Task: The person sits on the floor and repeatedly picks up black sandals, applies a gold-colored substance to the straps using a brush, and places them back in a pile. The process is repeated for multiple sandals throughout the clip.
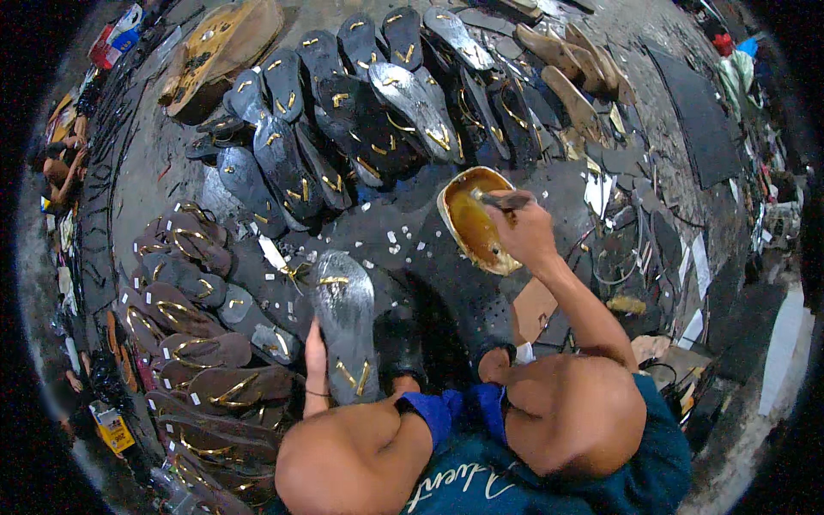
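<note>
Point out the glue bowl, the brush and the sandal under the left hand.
glue bowl (470, 225), head view, on its amber inside.
brush (506, 200), head view, on the handle at the right hand's fingers.
sandal (345, 322), head view, on the middle of its grey sole.

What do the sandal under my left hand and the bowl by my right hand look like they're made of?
The sandal sole looks like dark rubber or foam: a matte grey face, with shiny gold, metallic-looking straps. The bowl looks like hard plastic or metal, hard to tell: a pale rim, glossy amber liquid inside, probably glue.
</note>
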{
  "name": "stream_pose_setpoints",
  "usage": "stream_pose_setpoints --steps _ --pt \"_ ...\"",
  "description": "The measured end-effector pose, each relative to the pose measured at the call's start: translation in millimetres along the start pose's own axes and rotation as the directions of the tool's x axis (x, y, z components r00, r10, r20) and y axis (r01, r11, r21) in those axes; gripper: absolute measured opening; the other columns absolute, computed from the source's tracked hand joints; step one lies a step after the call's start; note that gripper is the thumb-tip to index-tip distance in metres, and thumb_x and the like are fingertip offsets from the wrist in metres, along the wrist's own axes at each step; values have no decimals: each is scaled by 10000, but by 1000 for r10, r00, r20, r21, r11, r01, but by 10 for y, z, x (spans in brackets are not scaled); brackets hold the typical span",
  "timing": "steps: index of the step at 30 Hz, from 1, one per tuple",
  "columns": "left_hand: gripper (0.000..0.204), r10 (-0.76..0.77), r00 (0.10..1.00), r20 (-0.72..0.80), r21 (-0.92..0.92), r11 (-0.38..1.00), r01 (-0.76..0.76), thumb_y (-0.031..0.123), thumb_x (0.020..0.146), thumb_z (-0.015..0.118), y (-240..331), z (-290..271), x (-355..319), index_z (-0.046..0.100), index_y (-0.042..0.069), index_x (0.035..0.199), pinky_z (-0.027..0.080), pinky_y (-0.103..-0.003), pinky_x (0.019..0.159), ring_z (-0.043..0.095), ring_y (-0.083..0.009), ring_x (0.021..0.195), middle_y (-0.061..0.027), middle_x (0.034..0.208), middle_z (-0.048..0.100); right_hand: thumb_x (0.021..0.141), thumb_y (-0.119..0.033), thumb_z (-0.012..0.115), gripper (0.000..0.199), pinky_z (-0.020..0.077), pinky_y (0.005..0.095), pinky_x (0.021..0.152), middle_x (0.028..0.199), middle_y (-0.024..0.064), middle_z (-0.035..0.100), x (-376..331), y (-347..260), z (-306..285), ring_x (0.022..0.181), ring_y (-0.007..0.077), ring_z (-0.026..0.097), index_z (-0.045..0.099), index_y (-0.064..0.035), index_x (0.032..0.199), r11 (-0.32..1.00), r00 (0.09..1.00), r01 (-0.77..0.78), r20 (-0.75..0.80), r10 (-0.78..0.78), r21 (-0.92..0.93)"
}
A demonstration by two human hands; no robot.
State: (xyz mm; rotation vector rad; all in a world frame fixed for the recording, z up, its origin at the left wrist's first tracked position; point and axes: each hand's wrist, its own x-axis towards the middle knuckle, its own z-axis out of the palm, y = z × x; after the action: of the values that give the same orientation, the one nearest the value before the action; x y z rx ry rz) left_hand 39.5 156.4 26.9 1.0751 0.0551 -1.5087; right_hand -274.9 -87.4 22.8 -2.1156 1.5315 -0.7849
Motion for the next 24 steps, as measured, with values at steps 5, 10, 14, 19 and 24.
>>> stream_pose_setpoints --steps 5,10,14,19,24 --pt "475 -62 997 -43 52 997 64 345 1008 326 -81 -33 -109 566 -1 1227 481 -392 930 623 -265 1041 -140 1169 635 846 -223 665 234 522 430 724 904 182 689 -267 -16 -536 829 343 671 673 -29 976 979 993 -40 101 61 -201" --pt "471 -68 997 -42 110 991 72 343 1007 327 -18 60 -43 568 1 1224 485 -388 922 627 -261 1031 -139 1165 637 853 -219 672 277 510 398 773 982 204 669 -604 114 -991 879 347 659 660 -11 1036 944 775 -197 548 315 -265" --pt "467 -14 998 -56 186 982 24 341 1007 328 124 368 214 569 3 1222 489 -385 915 629 -258 1023 -137 1161 638 893 -194 677 335 519 362 798 999 105 684 -212 -199 -1006 894 207 661 607 33 1128 479 759 -650 544 359 590" --pt "473 96 995 -41 54 994 -94 357 991 333 431 1238 747 567 8 1209 517 -379 866 645 -245 955 -129 1095 655 909 -193 669 287 517 313 804 1012 82 686 336 -918 -611 906 160 658 624 28 1087 160 797 -603 580 169 782" --pt "514 59 926 373 -294 954 58 431 972 368 382 1486 836 575 8 1178 534 -394 870 659 -255 941 -143 1049 664 835 -125 696 204 501 356 862 1036 122 688 342 -1594 -91 988 246 648 694 -75 1033 727 867 252 184 -462 639"
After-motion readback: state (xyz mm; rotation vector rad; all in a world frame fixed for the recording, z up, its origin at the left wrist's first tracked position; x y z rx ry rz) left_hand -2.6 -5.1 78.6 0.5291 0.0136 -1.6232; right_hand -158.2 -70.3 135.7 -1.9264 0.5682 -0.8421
